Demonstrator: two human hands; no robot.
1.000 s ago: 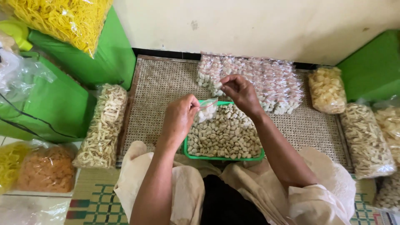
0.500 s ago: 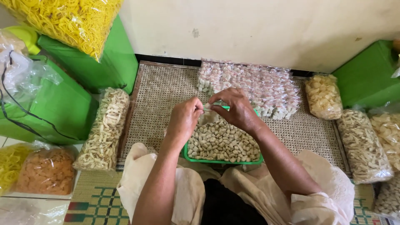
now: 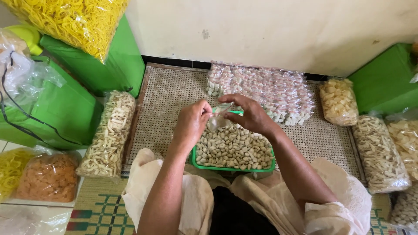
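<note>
A green tray (image 3: 233, 168) full of small pale crackers rests in front of my lap on a woven mat (image 3: 170, 104). Above its far edge, my left hand (image 3: 191, 123) and my right hand (image 3: 250, 114) both pinch a small clear plastic bag (image 3: 217, 118) that holds a few crackers. The hands are close together, almost touching. Behind them lies a pile of filled small clear packets (image 3: 265, 91) of the same crackers.
A long bag of stick snacks (image 3: 109, 132) lies left of the mat. Green boxes (image 3: 65, 106) and a bag of yellow noodles (image 3: 69, 19) stand at the left. Bags of chips (image 3: 338, 101) and sticks (image 3: 379, 154) lie right, beside another green box (image 3: 385, 78). An orange snack bag (image 3: 48, 177) sits bottom left.
My left hand has come up to meet the right hand over the tray. Both now hold the small bag together, closer to the tray's far edge.
</note>
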